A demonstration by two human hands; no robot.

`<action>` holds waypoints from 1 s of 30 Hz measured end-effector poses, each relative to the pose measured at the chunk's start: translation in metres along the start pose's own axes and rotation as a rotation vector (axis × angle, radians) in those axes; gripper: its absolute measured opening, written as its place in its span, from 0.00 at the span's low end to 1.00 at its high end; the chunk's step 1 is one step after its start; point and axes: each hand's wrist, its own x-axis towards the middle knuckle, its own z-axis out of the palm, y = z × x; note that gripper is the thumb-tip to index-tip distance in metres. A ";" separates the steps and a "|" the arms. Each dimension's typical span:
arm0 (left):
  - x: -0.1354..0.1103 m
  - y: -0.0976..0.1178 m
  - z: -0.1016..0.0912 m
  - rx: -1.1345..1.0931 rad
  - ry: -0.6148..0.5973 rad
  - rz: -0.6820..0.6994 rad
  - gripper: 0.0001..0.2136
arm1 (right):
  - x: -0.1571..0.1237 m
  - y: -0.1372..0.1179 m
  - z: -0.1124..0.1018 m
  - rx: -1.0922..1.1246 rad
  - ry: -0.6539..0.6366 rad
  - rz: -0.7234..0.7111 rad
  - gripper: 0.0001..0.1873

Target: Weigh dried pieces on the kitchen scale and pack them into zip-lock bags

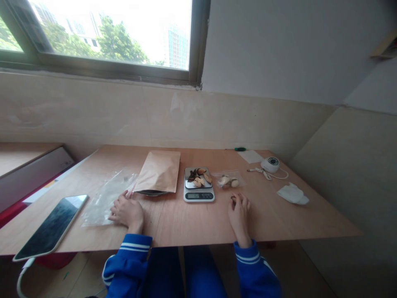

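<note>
My left hand (126,212) lies curled on the edge of a clear plastic bag (104,203), its fingers gathering the film next to a thin pink strip (130,190). My right hand (238,213) is cupped on the plywood table (186,221), pinching a small brown nut shell piece (233,199). Ahead of it, a digital kitchen scale (199,193) carries several broken nut shells (198,177). A small clear bag (228,180) with pale nut pieces lies to the scale's right. A kraft paper pouch (158,171) lies between my hands, farther forward.
A dark tablet (51,227) with a white cable lies at the table's left edge. A white round device (269,164) with a cord, a white tissue (293,194) and a paper sheet (250,156) lie to the right. A wall and window stand behind.
</note>
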 end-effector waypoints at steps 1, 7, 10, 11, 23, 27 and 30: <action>0.001 0.000 -0.001 -0.023 0.024 -0.022 0.13 | 0.000 0.000 0.000 0.006 0.009 -0.002 0.14; 0.003 0.004 -0.007 -0.162 0.146 -0.144 0.11 | -0.001 -0.003 -0.002 0.006 0.011 -0.003 0.15; 0.002 0.007 -0.013 -0.221 0.211 -0.189 0.13 | 0.000 -0.005 -0.005 -0.011 0.015 0.016 0.15; 0.002 0.008 -0.015 -0.241 0.238 -0.185 0.13 | 0.001 -0.007 -0.007 -0.011 0.019 0.022 0.15; -0.049 0.047 -0.044 -0.592 0.196 0.567 0.09 | 0.002 -0.149 -0.041 0.879 -0.369 -0.129 0.13; -0.082 0.068 -0.062 -0.658 -0.042 0.831 0.15 | 0.006 -0.185 -0.041 1.088 -0.406 -0.013 0.16; -0.091 0.076 -0.069 -0.726 -0.201 0.926 0.20 | 0.012 -0.183 -0.041 1.159 -0.363 0.120 0.15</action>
